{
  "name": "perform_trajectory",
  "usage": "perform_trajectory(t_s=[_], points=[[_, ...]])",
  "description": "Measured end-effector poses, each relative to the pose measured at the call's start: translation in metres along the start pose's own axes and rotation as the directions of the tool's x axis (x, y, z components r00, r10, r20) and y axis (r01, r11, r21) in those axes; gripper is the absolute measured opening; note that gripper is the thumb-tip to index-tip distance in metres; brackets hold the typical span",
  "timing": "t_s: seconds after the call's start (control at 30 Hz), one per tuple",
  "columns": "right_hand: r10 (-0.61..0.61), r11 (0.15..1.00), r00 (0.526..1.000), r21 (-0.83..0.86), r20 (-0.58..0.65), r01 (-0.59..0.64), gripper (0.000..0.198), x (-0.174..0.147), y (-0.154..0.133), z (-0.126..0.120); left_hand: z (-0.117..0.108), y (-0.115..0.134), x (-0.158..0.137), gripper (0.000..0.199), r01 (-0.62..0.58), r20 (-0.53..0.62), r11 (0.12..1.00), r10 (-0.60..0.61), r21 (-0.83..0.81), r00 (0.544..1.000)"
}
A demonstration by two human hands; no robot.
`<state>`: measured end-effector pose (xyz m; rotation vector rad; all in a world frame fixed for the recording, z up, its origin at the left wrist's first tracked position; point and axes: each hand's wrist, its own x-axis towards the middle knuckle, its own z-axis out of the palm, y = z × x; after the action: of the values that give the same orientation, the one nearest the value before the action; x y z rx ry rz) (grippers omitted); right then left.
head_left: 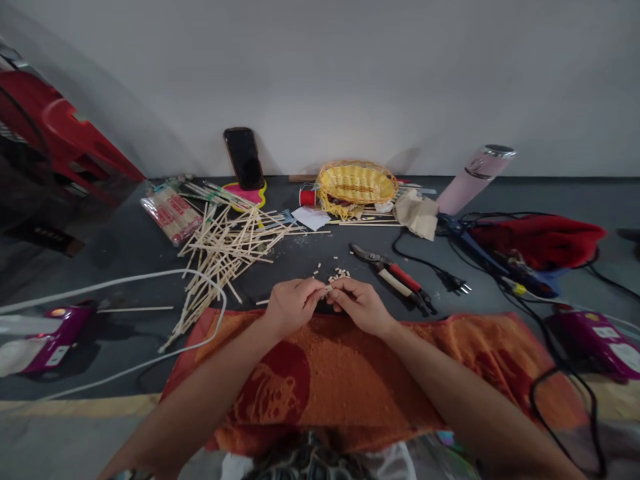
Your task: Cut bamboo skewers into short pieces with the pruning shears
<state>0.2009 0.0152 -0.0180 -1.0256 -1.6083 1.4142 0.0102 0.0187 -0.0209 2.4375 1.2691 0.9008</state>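
My left hand (pixel 293 305) and my right hand (pixel 361 305) meet above the near edge of the dark table. Both are closed in a pinch on a small pale piece of wooden stick (pixel 328 288), mostly covered by the fingertips. Just beyond the fingers lie several short cut stick pieces (pixel 340 273). A pair of pliers (pixel 393 272) with one red and one pale handle rests right of my right hand. Left of my left hand spreads a loose pile of thin wooden sticks (pixel 227 250). Beneath my forearms is an orange towel (pixel 350 373).
Along the wall stand a phone (pixel 244 159), a red thread spool (pixel 307 198), a yellow woven basket (pixel 358 183) and a pink flask (pixel 475 179). Purple power strips (pixel 603 341) and cables flank the towel. A plug (pixel 456 283) lies at right, near a red cloth (pixel 543 239).
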Motion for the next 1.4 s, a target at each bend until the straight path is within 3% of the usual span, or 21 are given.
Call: perform_trajectory(t_s=[0.63,1.4], points=[[0.073,0.995,0.997,0.062,0.028,-0.075,0.026,-0.004,-0.006,-0.005,-0.006,0.013,0.002,0.019,0.159,0.113,0.982,-0.148,-0.100,0.983],[0.060,0.997,0.998,0.048,0.023,-0.061,0.023,-0.005,-0.004,-0.005,-0.010,0.017,0.003,0.021,0.162,0.153,0.982,-0.146,-0.099,0.977]])
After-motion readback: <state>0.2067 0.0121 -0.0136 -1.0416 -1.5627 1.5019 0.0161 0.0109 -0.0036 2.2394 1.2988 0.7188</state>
